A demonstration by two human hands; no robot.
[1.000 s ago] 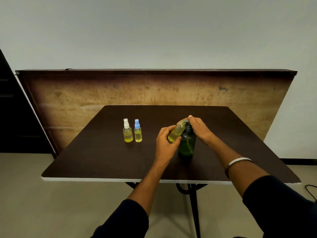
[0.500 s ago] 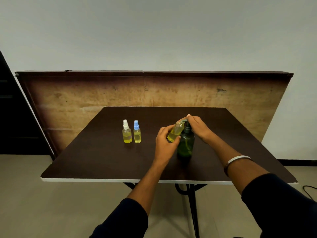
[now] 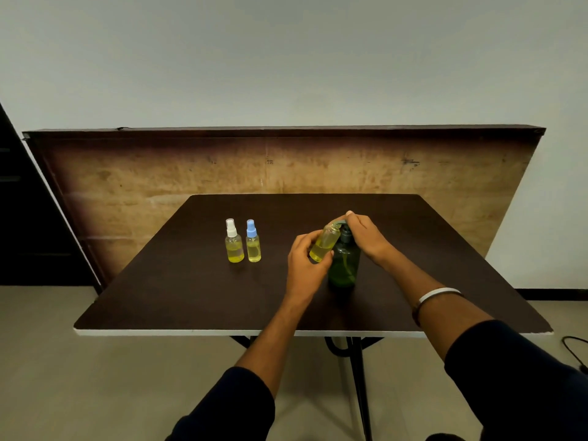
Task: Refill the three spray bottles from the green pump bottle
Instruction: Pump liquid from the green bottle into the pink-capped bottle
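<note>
A dark green pump bottle (image 3: 344, 265) stands on the brown table (image 3: 191, 291), right of centre. My right hand (image 3: 366, 237) rests on its pump head, fingers curled over the nozzle. My left hand (image 3: 307, 262) holds a small uncapped spray bottle (image 3: 324, 243) with yellow liquid, tilted so its mouth meets the nozzle. Two capped spray bottles stand upright side by side to the left: one with a white cap (image 3: 234, 241), one with a blue cap (image 3: 253, 241). Both hold yellow liquid.
A large wooden board (image 3: 286, 167) leans upright behind the table's far edge. The table's white front edge (image 3: 191, 331) runs near my forearms. A dark cable (image 3: 572, 348) lies on the floor at the right. The held bottle's cap is not visible.
Hardly anything differs; both hands stay at the pump bottle with the small bottle tilted under the nozzle. The view shifted slightly.
</note>
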